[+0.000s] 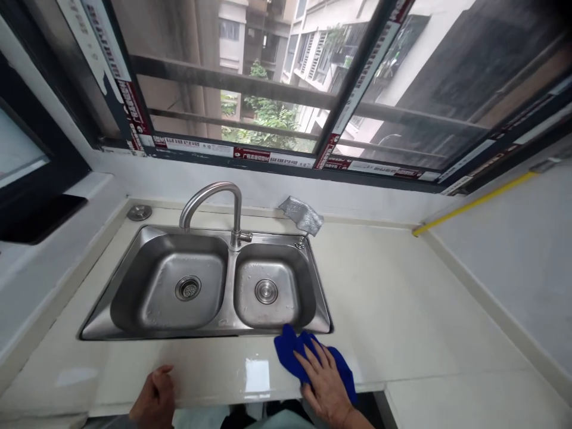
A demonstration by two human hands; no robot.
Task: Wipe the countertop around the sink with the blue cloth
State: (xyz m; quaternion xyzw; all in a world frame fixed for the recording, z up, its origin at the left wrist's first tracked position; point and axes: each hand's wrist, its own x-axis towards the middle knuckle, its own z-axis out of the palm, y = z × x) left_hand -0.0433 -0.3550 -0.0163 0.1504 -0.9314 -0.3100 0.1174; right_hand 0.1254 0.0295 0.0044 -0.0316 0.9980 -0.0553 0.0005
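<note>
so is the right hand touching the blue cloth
Touching: the head view shows the right hand lying flat on the blue cloth, pressing it to the counter.

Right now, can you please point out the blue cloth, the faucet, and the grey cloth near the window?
blue cloth [288, 350]: head view, on its bare left part beside the fingers.
faucet [210, 192]: head view, on the top of its curved spout.
grey cloth [302, 214]: head view, on its middle.

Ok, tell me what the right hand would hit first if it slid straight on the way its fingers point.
Probably the front right corner rim of the stainless steel double sink; the right hand lies flat on the blue cloth, fingers aimed there.
</note>
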